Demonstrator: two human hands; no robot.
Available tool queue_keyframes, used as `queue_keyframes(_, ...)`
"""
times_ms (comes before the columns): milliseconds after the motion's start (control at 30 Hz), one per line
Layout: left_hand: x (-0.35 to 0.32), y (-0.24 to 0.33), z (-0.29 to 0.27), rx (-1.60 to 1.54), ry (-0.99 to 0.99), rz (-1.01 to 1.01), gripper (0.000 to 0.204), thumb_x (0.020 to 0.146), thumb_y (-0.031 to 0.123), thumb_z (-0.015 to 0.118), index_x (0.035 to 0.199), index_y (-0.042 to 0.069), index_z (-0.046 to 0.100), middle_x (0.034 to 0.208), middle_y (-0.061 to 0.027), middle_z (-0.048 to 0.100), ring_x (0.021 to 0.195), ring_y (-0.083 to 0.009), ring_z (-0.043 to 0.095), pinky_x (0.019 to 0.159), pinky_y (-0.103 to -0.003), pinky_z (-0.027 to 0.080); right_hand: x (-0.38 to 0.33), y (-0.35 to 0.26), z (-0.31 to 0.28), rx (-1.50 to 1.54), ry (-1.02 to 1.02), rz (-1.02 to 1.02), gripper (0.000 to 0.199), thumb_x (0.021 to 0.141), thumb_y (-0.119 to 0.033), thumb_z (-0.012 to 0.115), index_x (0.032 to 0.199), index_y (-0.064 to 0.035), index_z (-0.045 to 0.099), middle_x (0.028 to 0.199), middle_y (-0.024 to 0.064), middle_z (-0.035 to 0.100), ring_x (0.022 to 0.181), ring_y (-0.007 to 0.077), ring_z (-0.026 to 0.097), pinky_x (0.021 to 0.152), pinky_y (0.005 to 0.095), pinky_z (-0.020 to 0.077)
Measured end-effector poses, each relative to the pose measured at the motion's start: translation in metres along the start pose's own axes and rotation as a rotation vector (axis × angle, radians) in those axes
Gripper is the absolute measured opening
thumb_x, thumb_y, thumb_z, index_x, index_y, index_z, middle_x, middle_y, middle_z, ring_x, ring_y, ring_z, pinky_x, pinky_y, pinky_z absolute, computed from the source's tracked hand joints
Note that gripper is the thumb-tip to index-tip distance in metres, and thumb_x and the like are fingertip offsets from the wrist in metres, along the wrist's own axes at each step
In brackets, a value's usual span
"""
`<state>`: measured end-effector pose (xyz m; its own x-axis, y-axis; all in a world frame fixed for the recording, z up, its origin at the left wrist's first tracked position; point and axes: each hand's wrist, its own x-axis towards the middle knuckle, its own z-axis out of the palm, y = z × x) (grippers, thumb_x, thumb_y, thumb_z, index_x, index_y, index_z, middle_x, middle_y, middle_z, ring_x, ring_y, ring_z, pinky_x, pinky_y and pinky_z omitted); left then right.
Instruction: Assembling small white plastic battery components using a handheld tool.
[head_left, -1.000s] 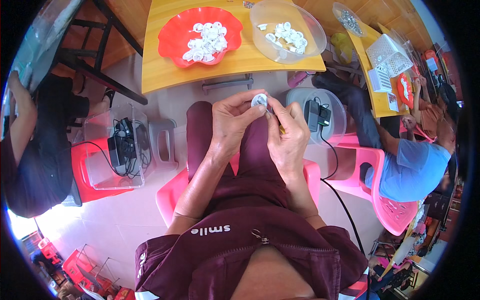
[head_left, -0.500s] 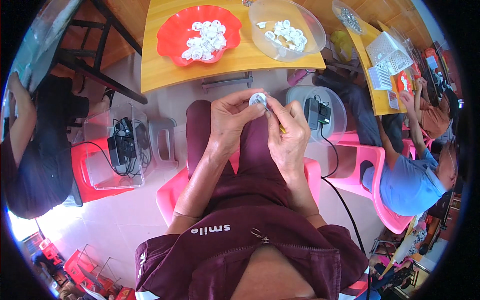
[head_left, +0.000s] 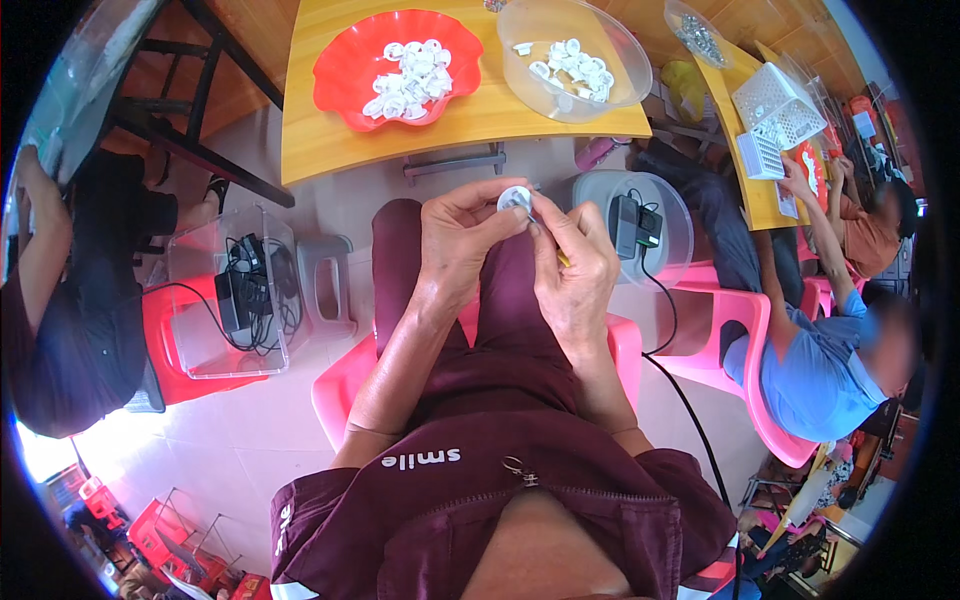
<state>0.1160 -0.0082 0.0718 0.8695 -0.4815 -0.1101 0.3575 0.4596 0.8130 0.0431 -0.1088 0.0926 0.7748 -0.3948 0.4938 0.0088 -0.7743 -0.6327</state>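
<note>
Over my lap, my left hand (head_left: 456, 238) pinches a small round white plastic part (head_left: 514, 197) between thumb and fingers. Its upper face shows a darker, recessed middle. Close against it on the right, my right hand (head_left: 582, 262) is closed on a thin tool with a yellow handle (head_left: 564, 258). The tool's tip meets the edge of the white part; most of its shaft is hidden by my fingers. Beyond my hands, a red scalloped bowl (head_left: 335, 85) holds a heap of similar white parts, and a clear round tub (head_left: 630, 75) holds several more.
Both containers stand on a yellow wooden table (head_left: 300, 130). To the left is a clear bin (head_left: 190, 340) with black cables; at right, a clear tub (head_left: 680, 240) with black adapters. A co-worker in blue (head_left: 810, 375) sits on a pink chair (head_left: 700, 330) beside another table.
My hands and the white part stay almost still. At the right, the co-worker in blue has moved a hand toward the white rack on the other table.
</note>
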Motion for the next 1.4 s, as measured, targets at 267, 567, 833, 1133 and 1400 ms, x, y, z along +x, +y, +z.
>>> queue_keyframes(267,0.000,0.000,0.000,0.021,0.001,0.015,0.029,0.076,-0.007,0.065,0.105,-0.005,0.063,0.098,-0.0106,0.066,0.088,-0.0139,0.063,0.079,-0.026,0.052,-0.001,0.001,0.001,-0.001,-0.003,0.003,0.033,0.076,0.001,0.065,0.107,-0.0110,0.067,0.069,0.0073,0.041,0.054,0.0210,0.050,0.050,0.0342,0.0416)
queue_keyframes(567,0.000,-0.001,0.001,0.022,0.018,0.010,0.028,0.076,-0.007,0.066,0.104,-0.006,0.063,0.095,-0.0108,0.067,0.084,-0.0134,0.064,0.077,-0.025,0.053,-0.002,-0.002,0.002,-0.020,0.008,0.010,0.033,0.076,0.002,0.064,0.106,-0.0111,0.067,0.070,0.0072,0.043,0.056,0.0217,0.053,0.051,0.0347,0.0424)
queue_keyframes(833,-0.001,0.000,0.002,0.054,0.041,0.033,0.025,0.077,-0.005,0.066,0.103,-0.006,0.064,0.094,-0.0103,0.067,0.083,-0.0124,0.063,0.076,-0.025,0.053,-0.003,-0.002,0.004,-0.054,0.027,0.010,0.032,0.075,0.001,0.064,0.105,-0.0100,0.068,0.071,0.0075,0.045,0.057,0.0236,0.055,0.051,0.0361,0.0431)
queue_keyframes(1133,-0.002,-0.001,0.003,0.125,0.056,0.024,0.024,0.079,-0.005,0.064,0.103,-0.007,0.064,0.090,-0.0093,0.067,0.077,-0.0104,0.063,0.071,-0.023,0.053,-0.007,-0.001,0.009,-0.054,0.060,0.009,0.031,0.073,0.002,0.065,0.102,-0.0065,0.068,0.071,0.0083,0.046,0.056,0.0245,0.055,0.050,0.0360,0.0432)
queue_keyframes(1400,-0.002,-0.003,0.000,0.127,0.056,0.015,0.024,0.079,-0.007,0.063,0.102,-0.007,0.064,0.091,-0.0097,0.067,0.078,-0.0107,0.063,0.073,-0.023,0.053,-0.008,-0.004,0.011,-0.142,0.032,0.015,0.029,0.070,0.003,0.065,0.098,-0.0055,0.068,0.070,0.0079,0.046,0.056,0.0243,0.055,0.048,0.0356,0.0428)
